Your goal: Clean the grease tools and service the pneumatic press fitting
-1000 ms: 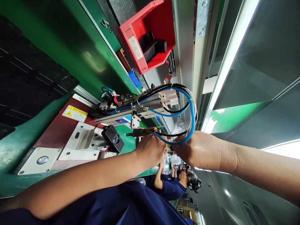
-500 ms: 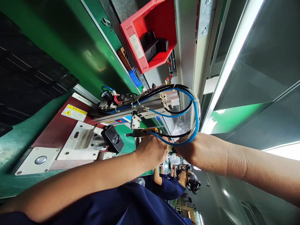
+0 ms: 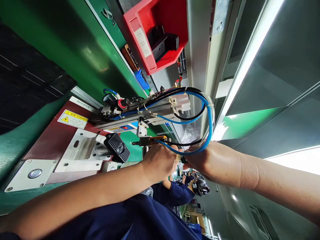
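Note:
The picture lies on its side. My left hand (image 3: pixel 160 162) reaches in from the lower left, fingers curled, its back towards me. Opposite it, my right hand (image 3: pixel 200 161) has its fingers bent inward. Their fingertips nearly meet at a small dark piece (image 3: pixel 184 160), mostly hidden, whose kind I cannot make out. A loop of blue air hose (image 3: pixel 209 125) passes across my right hand. Close beside my left hand is the orange and black cylinder fitting (image 3: pixel 152 141) of a pneumatic press (image 3: pixel 160 108). A black ribbed block (image 3: pixel 117 147) sits on the press's metal fixture (image 3: pixel 86 150).
A red bin (image 3: pixel 150 68) with black parts (image 3: pixel 163 43) is above the press. The dark red base (image 3: pixel 52 140) bears a warning label (image 3: pixel 73 119) and a round button (image 3: pixel 35 173). Black trays (image 3: pixel 27 80) lie at left. A co-worker in dark blue (image 3: pixel 172 195) is beyond.
The whole view has shifted slightly, with the press and bin a little further left. My hands keep nearly the same pose, fingers together. The co-worker's head has turned or lowered.

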`<state>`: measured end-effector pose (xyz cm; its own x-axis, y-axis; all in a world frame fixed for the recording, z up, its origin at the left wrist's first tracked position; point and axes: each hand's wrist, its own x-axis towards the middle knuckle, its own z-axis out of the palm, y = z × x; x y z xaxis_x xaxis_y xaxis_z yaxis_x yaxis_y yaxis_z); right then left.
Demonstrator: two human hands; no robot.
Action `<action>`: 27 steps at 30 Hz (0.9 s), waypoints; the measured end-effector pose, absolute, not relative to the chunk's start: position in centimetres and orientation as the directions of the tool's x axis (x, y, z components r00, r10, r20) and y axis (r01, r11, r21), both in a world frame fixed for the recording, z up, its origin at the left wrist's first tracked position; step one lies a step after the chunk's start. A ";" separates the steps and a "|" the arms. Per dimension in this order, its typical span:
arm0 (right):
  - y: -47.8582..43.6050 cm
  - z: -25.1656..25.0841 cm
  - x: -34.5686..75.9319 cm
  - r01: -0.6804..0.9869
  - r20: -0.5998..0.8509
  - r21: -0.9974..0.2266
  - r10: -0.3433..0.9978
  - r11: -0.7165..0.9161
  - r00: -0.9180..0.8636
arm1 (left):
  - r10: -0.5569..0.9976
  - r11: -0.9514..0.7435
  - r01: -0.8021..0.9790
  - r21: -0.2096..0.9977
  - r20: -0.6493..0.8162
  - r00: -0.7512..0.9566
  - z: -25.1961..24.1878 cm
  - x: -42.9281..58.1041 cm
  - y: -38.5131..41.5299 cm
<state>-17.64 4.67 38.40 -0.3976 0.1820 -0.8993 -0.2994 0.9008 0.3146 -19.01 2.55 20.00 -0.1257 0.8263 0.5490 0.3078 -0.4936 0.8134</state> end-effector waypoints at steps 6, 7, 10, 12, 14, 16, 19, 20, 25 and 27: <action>3.9 38.8 -17.6 -0.481 -0.880 0.406 0.191 0.777 -0.435 | 0.787 -0.486 0.416 0.769 0.592 -0.175 20.0 -18.8 2.6; 3.7 38.9 -17.5 -0.495 -0.868 0.426 0.188 0.757 -0.459 | 0.779 -0.483 0.431 0.762 0.599 -0.185 20.1 -18.8 2.5; 3.0 39.5 -16.9 -0.502 -0.812 0.513 0.203 0.697 -0.547 | 0.804 -0.425 0.444 0.789 0.555 -0.215 20.5 -18.8 2.4; 2.6 39.9 -16.3 -0.502 -0.772 0.565 0.204 0.655 -0.602 | 0.841 -0.351 0.446 0.823 0.487 -0.236 20.7 -18.8 2.2; 2.2 40.2 -15.6 -0.512 -0.737 0.610 0.194 0.605 -0.648 | 0.862 -0.300 0.454 0.839 0.442 -0.247 20.8 -18.7 2.1; 1.9 40.5 -15.2 -0.524 -0.704 0.651 0.179 0.549 -0.687 | 0.867 -0.276 0.467 0.840 0.428 -0.256 21.0 -18.7 1.9; 1.7 40.6 -15.1 -0.575 -0.709 0.651 0.125 0.496 -0.695 | 0.864 -0.261 0.490 0.832 0.428 -0.266 21.1 -18.6 1.9; 1.7 40.7 -15.3 -0.605 -0.729 0.632 0.106 0.485 -0.677 | 0.862 -0.260 0.494 0.830 0.430 -0.268 21.1 -18.6 1.9; 2.5 40.7 -16.5 -0.771 -0.852 0.464 -0.018 0.436 -0.523 | 0.848 -0.291 0.488 0.823 0.458 -0.267 20.8 -18.4 2.1; 3.1 40.6 -16.7 -0.784 -0.864 0.419 -0.063 0.458 -0.499 | 0.846 -0.297 0.476 0.828 0.460 -0.271 20.8 -18.5 2.1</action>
